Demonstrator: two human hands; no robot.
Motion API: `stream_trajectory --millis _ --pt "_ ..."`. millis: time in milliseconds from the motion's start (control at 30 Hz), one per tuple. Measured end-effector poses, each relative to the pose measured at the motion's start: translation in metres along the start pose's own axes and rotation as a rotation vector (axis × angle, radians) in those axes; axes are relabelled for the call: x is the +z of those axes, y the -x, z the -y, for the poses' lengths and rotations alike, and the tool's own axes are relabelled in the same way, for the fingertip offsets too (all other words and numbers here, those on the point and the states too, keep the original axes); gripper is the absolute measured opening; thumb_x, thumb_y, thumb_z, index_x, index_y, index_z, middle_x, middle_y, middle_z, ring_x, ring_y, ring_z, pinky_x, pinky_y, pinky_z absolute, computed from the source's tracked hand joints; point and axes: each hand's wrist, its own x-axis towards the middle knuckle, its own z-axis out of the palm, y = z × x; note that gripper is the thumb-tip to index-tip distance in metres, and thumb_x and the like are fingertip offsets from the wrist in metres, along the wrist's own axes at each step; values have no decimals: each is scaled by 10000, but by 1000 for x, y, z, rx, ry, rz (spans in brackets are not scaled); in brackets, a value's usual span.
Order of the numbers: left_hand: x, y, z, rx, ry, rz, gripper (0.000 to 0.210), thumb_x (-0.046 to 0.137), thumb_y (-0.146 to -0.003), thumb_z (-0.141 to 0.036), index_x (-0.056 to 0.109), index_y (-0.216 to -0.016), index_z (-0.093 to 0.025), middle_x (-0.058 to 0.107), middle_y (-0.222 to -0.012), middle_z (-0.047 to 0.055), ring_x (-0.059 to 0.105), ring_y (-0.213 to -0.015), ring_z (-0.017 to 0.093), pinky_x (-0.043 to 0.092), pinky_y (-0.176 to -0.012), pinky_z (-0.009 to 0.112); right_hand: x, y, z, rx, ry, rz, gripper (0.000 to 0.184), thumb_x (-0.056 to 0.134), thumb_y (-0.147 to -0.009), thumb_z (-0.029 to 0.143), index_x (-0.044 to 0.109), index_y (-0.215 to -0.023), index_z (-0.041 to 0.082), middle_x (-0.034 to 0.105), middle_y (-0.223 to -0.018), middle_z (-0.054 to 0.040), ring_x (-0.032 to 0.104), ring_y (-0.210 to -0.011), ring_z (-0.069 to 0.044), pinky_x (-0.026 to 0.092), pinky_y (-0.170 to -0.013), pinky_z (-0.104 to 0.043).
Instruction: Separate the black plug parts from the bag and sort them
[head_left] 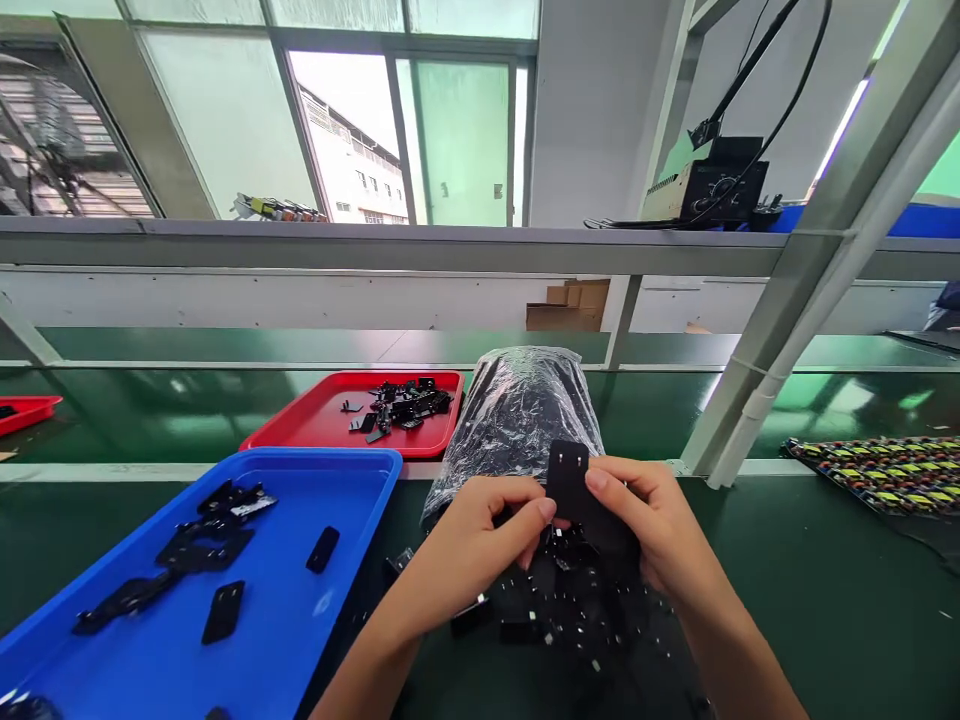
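Observation:
A flat black plastic plate [567,470] with small bright holes near its top edge is held up between both hands. My left hand [495,535] pinches its lower left side with thumb and forefinger. From the right, my right hand [637,510] grips the plate, thumb on the near face; more black material shows below that thumb, and I cannot tell if it is one piece with the plate. Beneath the hands, many small black parts [555,620] with shiny bits lie on the green work surface. Just behind stands a clear plastic bag [525,400] with dark contents.
A blue tray [330,462] at left holds several black parts. Behind it, a red tray [300,425] carries a heap of black pieces. A slanted metal post [772,300] rises at right, near a panel of yellow-and-black components [892,475]. A shelf beam [375,248] crosses above.

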Motion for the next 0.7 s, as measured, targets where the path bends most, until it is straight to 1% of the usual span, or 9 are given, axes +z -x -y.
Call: stream_trajectory --millis 33,100,167,267,333,400,500,633,700 --pt "2 0 -1 14 95 -89 425 507 -897 -413 479 -552 -166 467 -510 -44 373 -504 73 266 -523 225 -2 1 0 10 3 -16 359 630 -820 499 684 -705 163 487 -619 11 405 -577 -108 325 -500 -216" --pt "5 -2 1 49 355 -363 399 516 -888 -431 519 -594 -161 445 -492 -54 296 -446 56 220 -469 221 -7 3 -1 45 11 -77 342 657 -792 507 748 -834 180 522 -622 3 433 -566 -114 335 -486 -215" --pt "3 -9 7 89 634 -620 293 542 -880 -401 593 -731 -154 441 -508 -70 242 -409 39 191 -439 210 -15 2 -6 78 19 -141 374 675 -762 524 766 -905 190 534 -612 -1 428 -534 -113 325 -452 -216" --pt "-18 -24 29 103 1046 -817 142 572 -873 -291 613 -910 -160 441 -533 -86 233 -378 24 182 -411 194 -24 -5 -15 75 30 -186 396 710 -705 550 779 -862 193 549 -621 -16 439 -523 -118 332 -430 -221" --pt "-39 -30 46 87 1156 -897 99 523 -896 -255 580 -921 -178 402 -533 -97 226 -363 22 186 -399 185 -27 -10 -20 70 48 -183 406 725 -680 562 783 -840 194 559 -625 -24 451 -529 -123 342 -430 -221" --pt "-56 -34 58 41 1227 -888 117 453 -908 -197 550 -850 -167 364 -522 -96 228 -352 23 179 -388 181 -24 -14 -23 74 73 -163 421 723 -676 571 783 -841 188 578 -631 -33 461 -532 -128 348 -430 -225" --pt "-62 -35 59 7 1337 -745 172 405 -890 -160 552 -802 -143 347 -509 -79 295 -377 40 235 -405 175 -13 -17 -23 80 136 -82 431 693 -707 580 773 -817 171 627 -659 -52 518 -565 -156 380 -456 -241" --pt "-38 -30 37 83 1485 -522 162 462 -850 -225 603 -849 -146 395 -509 -59 492 -526 89 469 -621 247 11 -16 -18 45 274 117 386 601 -812 540 746 -763 185 699 -744 -45 619 -697 -193 463 -608 -263" --pt "-21 -25 26 113 1561 -397 197 463 -832 -224 627 -908 -148 525 -578 -21 601 -687 134 510 -780 335 23 -12 -16 -1 328 156 341 575 -843 492 740 -768 204 724 -793 -28 639 -739 -192 476 -665 -263"
